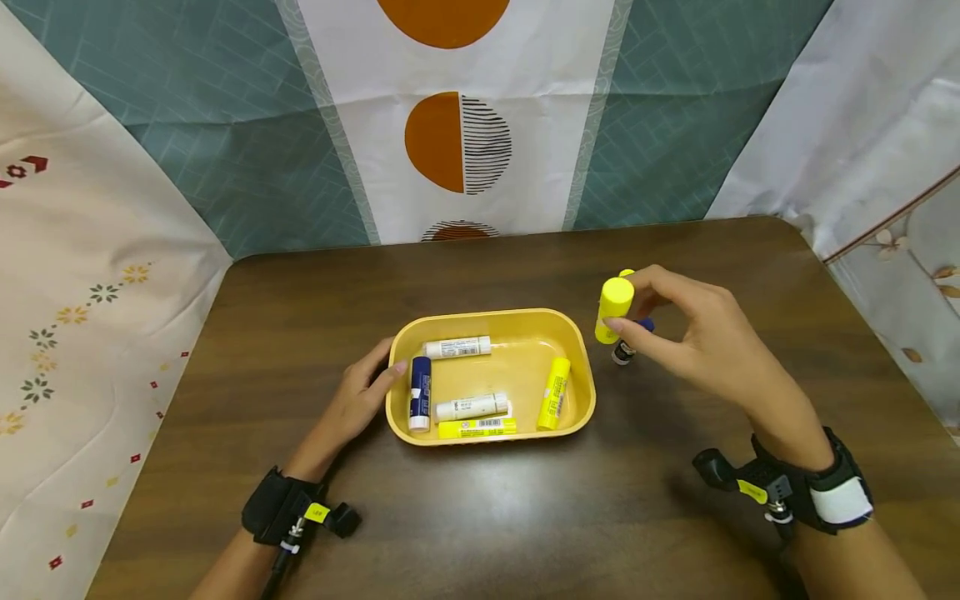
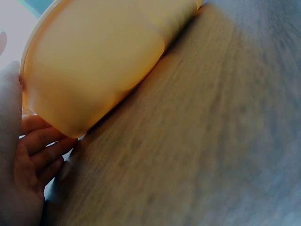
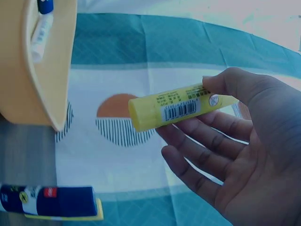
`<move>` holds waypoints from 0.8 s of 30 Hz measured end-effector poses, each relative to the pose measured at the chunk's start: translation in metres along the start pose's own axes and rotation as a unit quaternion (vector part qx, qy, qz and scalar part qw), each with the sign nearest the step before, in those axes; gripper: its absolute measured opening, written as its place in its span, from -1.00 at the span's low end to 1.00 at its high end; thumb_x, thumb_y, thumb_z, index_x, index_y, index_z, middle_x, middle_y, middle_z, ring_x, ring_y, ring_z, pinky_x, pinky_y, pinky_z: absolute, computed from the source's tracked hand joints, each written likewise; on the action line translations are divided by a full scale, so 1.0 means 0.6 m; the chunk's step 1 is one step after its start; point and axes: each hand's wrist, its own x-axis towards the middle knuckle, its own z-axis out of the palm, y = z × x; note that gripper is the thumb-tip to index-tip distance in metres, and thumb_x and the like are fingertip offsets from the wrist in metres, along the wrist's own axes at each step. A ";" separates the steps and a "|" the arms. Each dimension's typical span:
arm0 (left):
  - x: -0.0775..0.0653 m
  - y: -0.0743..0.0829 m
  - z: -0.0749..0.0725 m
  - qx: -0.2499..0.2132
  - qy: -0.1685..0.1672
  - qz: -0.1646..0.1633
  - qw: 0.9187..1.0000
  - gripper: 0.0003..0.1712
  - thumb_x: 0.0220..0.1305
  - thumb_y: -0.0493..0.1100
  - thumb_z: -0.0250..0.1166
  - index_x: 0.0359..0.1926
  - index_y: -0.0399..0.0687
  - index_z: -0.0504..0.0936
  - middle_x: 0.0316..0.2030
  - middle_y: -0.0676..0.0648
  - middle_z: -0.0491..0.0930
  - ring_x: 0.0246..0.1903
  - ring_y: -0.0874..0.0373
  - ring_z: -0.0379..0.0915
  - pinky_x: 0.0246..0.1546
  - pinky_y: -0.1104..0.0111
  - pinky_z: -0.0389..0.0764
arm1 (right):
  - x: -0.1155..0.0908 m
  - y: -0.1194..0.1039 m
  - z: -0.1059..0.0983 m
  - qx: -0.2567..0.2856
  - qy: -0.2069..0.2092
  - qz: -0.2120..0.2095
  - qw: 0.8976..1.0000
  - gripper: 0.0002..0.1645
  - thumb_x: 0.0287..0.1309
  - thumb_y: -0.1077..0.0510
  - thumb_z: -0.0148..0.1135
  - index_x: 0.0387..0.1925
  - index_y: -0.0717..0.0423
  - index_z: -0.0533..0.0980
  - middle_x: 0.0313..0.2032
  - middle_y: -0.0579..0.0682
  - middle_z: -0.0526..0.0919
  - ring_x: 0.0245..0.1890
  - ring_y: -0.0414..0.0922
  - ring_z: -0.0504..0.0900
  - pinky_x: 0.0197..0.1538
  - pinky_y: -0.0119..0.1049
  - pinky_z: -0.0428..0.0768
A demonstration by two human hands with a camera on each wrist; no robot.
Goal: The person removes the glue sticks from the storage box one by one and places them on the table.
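My left hand (image 1: 358, 402) grips the left end of a yellow plastic tray (image 1: 525, 326), thumb over the rim and fingers along the outside wall. Between thumb and fingers of my right hand (image 1: 708, 342) is a yellow glue stick (image 3: 164, 108), lifted above the table to the right of the tray. Below it lies a dark blue glue stick (image 3: 51, 201), partly hidden by the hand in the head view. A yellow edge (image 3: 101, 209) shows behind that one. Inside the tray lie white glue sticks (image 1: 471, 407), yellow ones (image 1: 554, 393) and a blue one (image 1: 420, 393).
The brown wooden table (image 1: 465, 517) has rounded far corners. Behind it hangs a teal and white patterned cloth (image 1: 525, 150). Pale printed cloths stand at the left (image 1: 97, 333) and right (image 1: 862, 125). Each wrist wears a black strap with a small camera.
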 end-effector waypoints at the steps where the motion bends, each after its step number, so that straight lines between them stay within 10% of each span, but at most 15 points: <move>1: 0.000 -0.001 0.000 -0.002 0.003 -0.001 1.000 -0.51 0.56 -0.07 0.08 0.44 0.10 0.39 0.30 -0.04 0.49 0.25 0.10 0.40 0.24 0.33 0.41 | 0.002 0.002 -0.003 -0.003 0.004 0.003 1.000 -0.51 -0.02 0.30 0.57 -0.03 0.04 0.59 -0.25 -0.22 0.68 -0.29 -0.23 0.60 -0.11 -0.52 0.48; 24: 0.000 -0.002 -0.001 0.010 -0.003 0.004 1.000 -0.51 0.58 -0.07 0.05 0.45 0.11 0.39 0.27 -0.04 0.52 0.17 0.11 0.45 0.15 0.45 0.45 | 0.001 0.129 -0.024 0.002 0.080 0.170 0.982 -0.61 0.21 0.14 0.44 0.01 0.19 0.56 -0.14 0.12 0.71 -0.35 -0.59 0.59 -0.20 -0.69 0.46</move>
